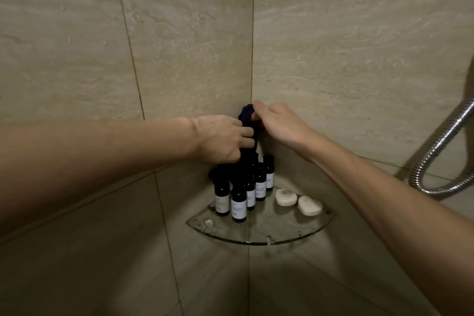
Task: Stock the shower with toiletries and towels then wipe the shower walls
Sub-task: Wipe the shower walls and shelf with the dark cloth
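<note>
- Head view, hidden parts: the left hand [220, 138] and right hand [279, 124] are meeting at the corner where the two tiled walls [359, 38] join, and their fingertips are lying partly behind the dark cloth [246, 113].
- Head view, hidden parts: the lower end of the cloth is merging with the dark bottles [238, 204] beneath it, so where it ends is hard to make out; the rear bottles are being covered by the cloth and the left hand, and their number cannot be told.
- Head view, cut off: the metal shower hose [436, 147] is running out of view at the right edge.
- Head view, hands: the left hand is gripping the bunched cloth with curled fingers; the right hand is pinching its upper end against the corner.
- Head view, orientation: the cloth is hanging with its long axis roughly upright, upper end at the corner seam, lower end pointing down at the bottles.
- Head view, shelf: the bottles are standing upright at the back left of the glass corner shelf [256, 241], white labels facing the camera; two white soaps [286, 197] are lying side by side on its right.
</note>
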A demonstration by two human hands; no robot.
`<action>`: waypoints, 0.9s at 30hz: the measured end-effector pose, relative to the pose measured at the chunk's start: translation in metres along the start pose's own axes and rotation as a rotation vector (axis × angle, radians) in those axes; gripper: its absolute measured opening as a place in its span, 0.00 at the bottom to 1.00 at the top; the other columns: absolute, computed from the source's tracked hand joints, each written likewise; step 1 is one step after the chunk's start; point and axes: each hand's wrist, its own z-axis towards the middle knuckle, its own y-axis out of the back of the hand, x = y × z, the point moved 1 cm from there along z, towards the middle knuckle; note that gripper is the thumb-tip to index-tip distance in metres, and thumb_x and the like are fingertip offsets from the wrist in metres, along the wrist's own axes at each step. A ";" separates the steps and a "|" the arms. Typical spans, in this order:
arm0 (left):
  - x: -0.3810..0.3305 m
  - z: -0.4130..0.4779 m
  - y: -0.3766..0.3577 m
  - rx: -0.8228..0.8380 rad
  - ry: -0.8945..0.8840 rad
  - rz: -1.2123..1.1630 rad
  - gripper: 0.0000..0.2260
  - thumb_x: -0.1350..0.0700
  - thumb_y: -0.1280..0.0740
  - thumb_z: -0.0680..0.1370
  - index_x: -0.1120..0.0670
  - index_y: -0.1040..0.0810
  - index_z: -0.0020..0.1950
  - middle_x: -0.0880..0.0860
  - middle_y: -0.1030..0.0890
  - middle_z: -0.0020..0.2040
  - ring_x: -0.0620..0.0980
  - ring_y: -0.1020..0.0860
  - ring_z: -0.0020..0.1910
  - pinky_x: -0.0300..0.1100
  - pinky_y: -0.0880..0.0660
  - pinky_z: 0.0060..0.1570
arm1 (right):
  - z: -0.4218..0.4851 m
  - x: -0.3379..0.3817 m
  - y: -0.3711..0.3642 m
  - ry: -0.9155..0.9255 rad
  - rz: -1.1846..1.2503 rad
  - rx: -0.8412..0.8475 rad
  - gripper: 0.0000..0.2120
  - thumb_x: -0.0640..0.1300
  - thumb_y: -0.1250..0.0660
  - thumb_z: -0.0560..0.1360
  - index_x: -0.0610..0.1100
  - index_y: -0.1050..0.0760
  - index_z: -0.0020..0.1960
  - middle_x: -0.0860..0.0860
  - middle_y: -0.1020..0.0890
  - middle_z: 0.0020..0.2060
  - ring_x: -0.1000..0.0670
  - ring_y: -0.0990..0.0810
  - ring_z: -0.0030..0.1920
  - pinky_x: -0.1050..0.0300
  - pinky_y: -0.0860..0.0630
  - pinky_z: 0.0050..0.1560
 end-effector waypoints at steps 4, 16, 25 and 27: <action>0.000 -0.010 0.004 -0.006 -0.009 0.014 0.13 0.56 0.43 0.81 0.49 0.19 0.58 0.52 0.26 0.63 0.55 0.31 0.64 0.46 0.31 0.61 | -0.002 0.001 -0.001 -0.003 0.001 0.011 0.24 0.53 0.46 0.84 0.40 0.16 0.47 0.46 0.14 0.49 0.47 0.18 0.53 0.52 0.26 0.61; 0.004 -0.036 0.022 -0.154 -0.009 0.099 0.02 0.61 0.29 0.70 0.55 0.17 0.39 0.56 0.20 0.47 0.59 0.23 0.54 0.51 0.21 0.45 | -0.008 -0.005 -0.015 -0.032 0.013 0.038 0.17 0.49 0.36 0.81 0.39 0.20 0.42 0.48 0.25 0.30 0.52 0.28 0.31 0.56 0.32 0.34; 0.043 -0.069 0.055 -0.350 0.304 -0.007 0.09 0.58 0.39 0.76 0.58 0.19 0.48 0.60 0.22 0.55 0.60 0.23 0.52 0.50 0.22 0.36 | 0.000 0.039 -0.020 -0.304 0.845 -0.095 0.06 0.48 0.32 0.77 0.46 0.19 0.49 0.50 0.15 0.38 0.52 0.16 0.37 0.58 0.20 0.36; 0.047 -0.073 0.061 -0.342 0.436 -0.133 0.13 0.54 0.40 0.76 0.57 0.20 0.53 0.60 0.23 0.57 0.59 0.23 0.53 0.50 0.22 0.34 | 0.001 0.051 -0.014 -0.318 0.932 -0.082 0.08 0.46 0.33 0.77 0.44 0.20 0.53 0.48 0.16 0.39 0.50 0.16 0.38 0.57 0.18 0.36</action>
